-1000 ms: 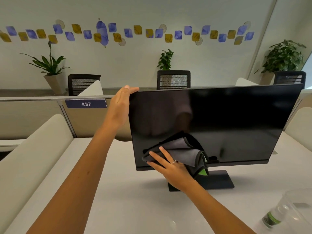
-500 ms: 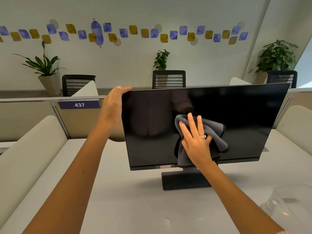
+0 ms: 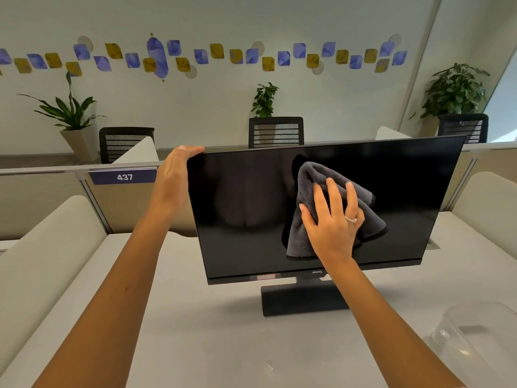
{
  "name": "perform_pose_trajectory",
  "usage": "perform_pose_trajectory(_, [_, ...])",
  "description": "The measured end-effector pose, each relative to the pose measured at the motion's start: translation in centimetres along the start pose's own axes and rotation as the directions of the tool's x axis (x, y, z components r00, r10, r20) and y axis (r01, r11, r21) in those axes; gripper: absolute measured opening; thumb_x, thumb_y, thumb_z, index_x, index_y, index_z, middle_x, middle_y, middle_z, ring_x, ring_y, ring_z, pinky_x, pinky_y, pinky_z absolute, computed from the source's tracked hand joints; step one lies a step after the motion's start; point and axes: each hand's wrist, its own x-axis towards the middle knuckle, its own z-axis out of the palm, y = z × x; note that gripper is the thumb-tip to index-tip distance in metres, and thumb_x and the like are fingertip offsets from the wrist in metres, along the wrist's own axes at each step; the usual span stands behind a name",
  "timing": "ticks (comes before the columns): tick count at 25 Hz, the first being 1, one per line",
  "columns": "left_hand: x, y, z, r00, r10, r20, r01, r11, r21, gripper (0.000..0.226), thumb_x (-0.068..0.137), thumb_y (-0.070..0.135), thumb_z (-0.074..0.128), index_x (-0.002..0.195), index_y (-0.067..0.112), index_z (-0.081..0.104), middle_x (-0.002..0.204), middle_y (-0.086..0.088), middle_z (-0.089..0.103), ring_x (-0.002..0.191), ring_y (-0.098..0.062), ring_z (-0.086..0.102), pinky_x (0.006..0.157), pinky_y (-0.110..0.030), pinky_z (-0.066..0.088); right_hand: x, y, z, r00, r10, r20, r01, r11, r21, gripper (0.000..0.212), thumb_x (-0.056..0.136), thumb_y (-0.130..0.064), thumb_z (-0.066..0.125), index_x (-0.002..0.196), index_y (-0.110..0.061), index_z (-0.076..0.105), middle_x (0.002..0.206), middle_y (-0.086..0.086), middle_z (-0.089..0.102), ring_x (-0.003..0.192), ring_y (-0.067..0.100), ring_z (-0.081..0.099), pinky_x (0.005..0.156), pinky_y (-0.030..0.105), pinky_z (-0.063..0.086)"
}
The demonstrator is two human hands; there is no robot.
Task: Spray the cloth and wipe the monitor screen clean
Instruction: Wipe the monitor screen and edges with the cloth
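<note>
A black monitor (image 3: 251, 208) stands on its dark base (image 3: 302, 301) in the middle of the pale desk; its screen is dark. My left hand (image 3: 173, 180) grips the monitor's top left corner, fingers curled over the upper edge. My right hand (image 3: 333, 219) lies flat with fingers spread, pressing a grey cloth (image 3: 305, 191) against the middle of the screen, right of centre. The cloth hangs in folds above and around the hand. No spray bottle can be made out clearly.
A clear plastic container (image 3: 475, 337) sits at the desk's front right. Cream padded dividers (image 3: 42, 247) flank the desk. A partition with a "437" label (image 3: 124, 177) runs behind the monitor, with black chairs (image 3: 275, 132) and potted plants (image 3: 70, 113) beyond.
My right hand has carried the cloth from the screen's lower left up and rightward to the middle of the screen. The left hand has stayed on the top left corner.
</note>
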Motion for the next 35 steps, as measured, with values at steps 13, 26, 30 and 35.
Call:
perform_pose_trajectory(13, [-0.1,0.8,0.3,1.0,-0.013,-0.026,0.016,0.992,0.124,0.047,0.091,0.043,0.022,0.106,0.033,0.065,0.124,0.002,0.058,0.115,-0.011,0.047,0.105,-0.031,0.033,-7.8,2.9,2.7,0.94,-0.261,0.222,0.281,0.957,-0.066,0.062,0.088,-0.059,0.043,0.144,-0.039,0.025,0.152,0.007,0.022,0.14,0.039,0.018,0.103,0.071,0.016])
perform_pose_trajectory(26, [-0.5,4.3,7.7,0.939,0.287,0.188,-0.335,0.644,0.688,0.057,0.095,0.032,0.015,0.111,0.006,0.063,0.116,-0.008,0.063,0.114,-0.021,0.051,0.115,-0.041,0.002,2.6,6.6,0.2,0.968,-0.229,0.1,0.229,0.973,0.007,0.056,0.094,-0.048,0.042,0.145,-0.03,0.028,0.155,0.01,0.017,0.142,0.04,0.008,0.105,0.07,0.013])
perform_pose_trajectory(30, [-0.6,5.1,9.6,0.935,0.276,0.224,-0.352,0.629,0.693,0.058,0.095,0.033,0.013,0.11,0.004,0.062,0.113,-0.009,0.063,0.11,-0.021,0.053,0.115,-0.039,0.003,3.5,8.3,0.1,0.982,-0.171,0.085,0.161,0.981,0.108,0.056,0.094,-0.042,0.046,0.144,-0.022,0.031,0.154,0.015,0.02,0.143,0.04,0.007,0.109,0.067,0.015])
perform_pose_trajectory(35, [-0.1,6.5,10.4,0.936,0.271,0.226,-0.352,0.663,0.661,0.052,0.1,0.028,0.018,0.108,0.0,0.061,0.11,-0.012,0.062,0.105,-0.022,0.054,0.114,-0.034,0.008,0.1,8.2,0.8,0.973,-0.219,0.068,0.21,0.97,0.121,0.052,0.09,-0.033,0.052,0.138,-0.019,0.043,0.151,0.019,0.024,0.141,0.044,0.01,0.11,0.063,0.019])
